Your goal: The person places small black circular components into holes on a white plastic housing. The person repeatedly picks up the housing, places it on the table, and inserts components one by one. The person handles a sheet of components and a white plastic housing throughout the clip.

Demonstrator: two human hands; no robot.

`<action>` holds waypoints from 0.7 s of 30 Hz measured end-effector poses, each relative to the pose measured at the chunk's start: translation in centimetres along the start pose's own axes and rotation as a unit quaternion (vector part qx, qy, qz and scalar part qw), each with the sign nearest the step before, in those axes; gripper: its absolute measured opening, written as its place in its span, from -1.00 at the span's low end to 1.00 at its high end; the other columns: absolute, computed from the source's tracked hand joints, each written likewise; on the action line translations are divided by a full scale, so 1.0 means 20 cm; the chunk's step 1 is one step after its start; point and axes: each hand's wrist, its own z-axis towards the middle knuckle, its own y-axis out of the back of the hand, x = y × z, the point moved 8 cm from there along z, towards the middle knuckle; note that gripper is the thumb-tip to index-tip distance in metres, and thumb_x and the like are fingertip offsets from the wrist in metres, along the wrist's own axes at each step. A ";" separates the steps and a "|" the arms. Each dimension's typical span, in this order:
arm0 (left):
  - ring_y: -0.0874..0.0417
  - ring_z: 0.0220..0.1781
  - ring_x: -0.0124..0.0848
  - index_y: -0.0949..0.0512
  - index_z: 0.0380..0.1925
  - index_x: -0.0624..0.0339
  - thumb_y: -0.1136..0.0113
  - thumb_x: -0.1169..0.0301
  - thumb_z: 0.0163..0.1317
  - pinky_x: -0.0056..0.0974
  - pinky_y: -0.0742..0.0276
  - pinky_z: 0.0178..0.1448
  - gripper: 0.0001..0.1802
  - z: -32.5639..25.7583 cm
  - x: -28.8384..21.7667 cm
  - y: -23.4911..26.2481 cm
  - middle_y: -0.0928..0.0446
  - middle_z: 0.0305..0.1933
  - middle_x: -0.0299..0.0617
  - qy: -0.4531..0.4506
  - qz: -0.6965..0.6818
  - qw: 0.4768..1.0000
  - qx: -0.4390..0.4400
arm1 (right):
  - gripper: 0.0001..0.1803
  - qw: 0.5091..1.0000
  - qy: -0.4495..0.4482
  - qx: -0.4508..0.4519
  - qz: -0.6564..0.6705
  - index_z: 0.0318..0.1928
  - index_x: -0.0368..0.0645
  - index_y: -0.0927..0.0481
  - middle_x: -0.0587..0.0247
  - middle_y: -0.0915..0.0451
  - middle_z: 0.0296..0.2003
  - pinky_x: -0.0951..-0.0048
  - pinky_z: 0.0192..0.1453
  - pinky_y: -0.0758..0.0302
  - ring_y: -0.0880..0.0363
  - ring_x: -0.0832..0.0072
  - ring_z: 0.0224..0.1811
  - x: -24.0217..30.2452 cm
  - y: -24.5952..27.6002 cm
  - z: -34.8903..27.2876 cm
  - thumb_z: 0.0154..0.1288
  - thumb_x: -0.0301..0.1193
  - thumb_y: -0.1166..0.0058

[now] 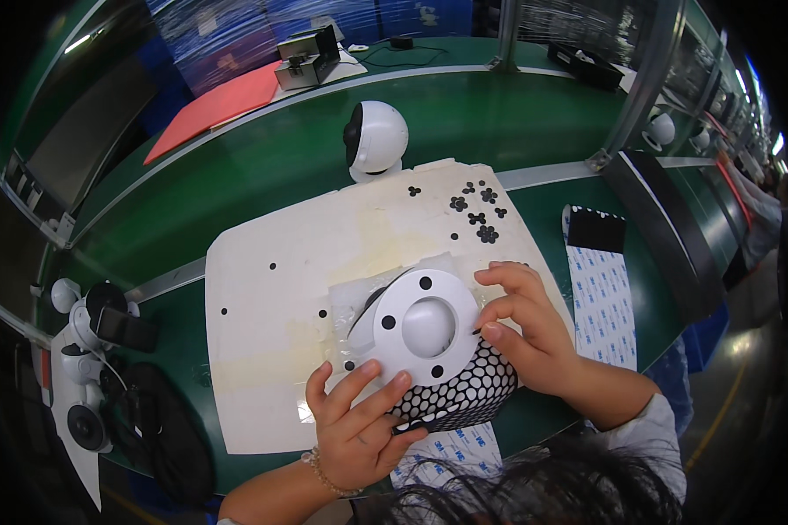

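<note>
Round white base plate [427,325], domed in the middle, sits low on the pale sheet [280,289] over the green bench [517,114], tipped up on a black honeycomb-patterned sleeve [464,394]. Left hand [359,424] comes up from below, fingers spread and curled against the plate's lower edge and the sleeve, steadying more than clamping. Right hand [530,328] is at the plate's right rim, thumb and forefinger pinched close together; whether a dot is between them, I cannot tell. Four small black round pads [425,283] already show around the plate's ring, so by my reading the padding of this plate is close to complete. Loose black pads [477,214], some in clover-like clusters, lie at the sheet's far right corner, with a few strays further left. Right of the sheet lies a long white backing strip [600,297] printed with small blue marks, black at its far end; a similar sheet peeks out under the sleeve. A white ball-shaped camera [375,138] stands behind, and a red folder [214,109] beyond it.
</note>
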 end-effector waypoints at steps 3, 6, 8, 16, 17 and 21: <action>-0.34 0.16 -0.24 -0.39 -0.73 0.10 -0.23 0.17 -0.03 0.03 0.08 0.26 -0.67 0.00 0.00 0.00 -0.51 0.00 -0.32 0.000 0.002 1.000 0.007 | -0.93 1.000 -0.003 0.020 0.004 -0.34 -0.15 -0.50 0.12 -0.34 0.03 0.21 0.23 -0.06 -0.17 0.14 0.15 -0.01 -0.01 0.01 0.14 -0.45 -0.03; -0.34 0.16 -0.24 -0.41 -0.72 0.10 -0.24 0.17 -0.03 0.04 0.07 0.26 -0.68 0.00 0.01 -0.01 -0.51 0.00 -0.32 0.000 0.005 1.000 0.012 | -0.94 1.000 0.004 0.029 0.005 -0.35 -0.15 -0.50 0.13 -0.35 0.02 0.21 0.23 -0.07 -0.17 0.14 0.16 0.00 -0.02 0.02 0.14 -0.46 -0.03; -0.34 0.16 -0.25 -0.43 -0.72 0.10 -0.23 0.17 -0.03 0.04 0.07 0.25 -0.69 0.00 0.01 -0.01 -0.51 -0.01 -0.32 0.000 0.006 1.000 0.013 | -0.94 0.999 0.009 0.031 0.004 -0.35 -0.15 -0.50 0.14 -0.35 0.01 0.20 0.22 -0.08 -0.17 0.14 0.16 0.01 -0.02 0.02 0.14 -0.46 -0.03; -0.33 0.17 -0.25 -0.45 -0.71 0.10 -0.22 0.16 -0.01 0.05 0.06 0.25 -0.69 -0.01 0.01 -0.02 -0.51 0.00 -0.33 0.008 0.010 1.000 0.015 | -0.89 0.989 0.081 0.008 -0.126 -0.33 -0.08 -0.52 0.22 -0.41 -0.03 0.23 0.16 -0.12 -0.26 0.17 0.10 0.07 -0.01 0.01 0.07 -0.43 -0.09; -0.33 0.17 -0.25 -0.45 -0.71 0.10 -0.22 0.16 -0.01 0.05 0.06 0.25 -0.69 -0.01 0.01 -0.01 -0.51 0.00 -0.33 0.007 0.010 1.000 0.015 | -0.87 0.981 0.100 0.002 -0.164 -0.32 -0.06 -0.53 0.23 -0.43 -0.04 0.25 0.14 -0.13 -0.27 0.19 0.10 0.08 0.00 0.00 0.06 -0.41 -0.10; -0.33 0.17 -0.25 -0.45 -0.71 0.10 -0.23 0.17 -0.02 0.05 0.06 0.24 -0.70 0.00 0.00 -0.01 -0.51 0.01 -0.32 0.008 0.009 1.000 0.013 | -0.75 0.931 0.174 -0.013 -0.322 -0.22 -0.02 -0.55 0.26 -0.45 -0.05 0.27 0.12 -0.12 -0.29 0.28 0.08 0.16 0.01 -0.06 0.03 -0.30 -0.12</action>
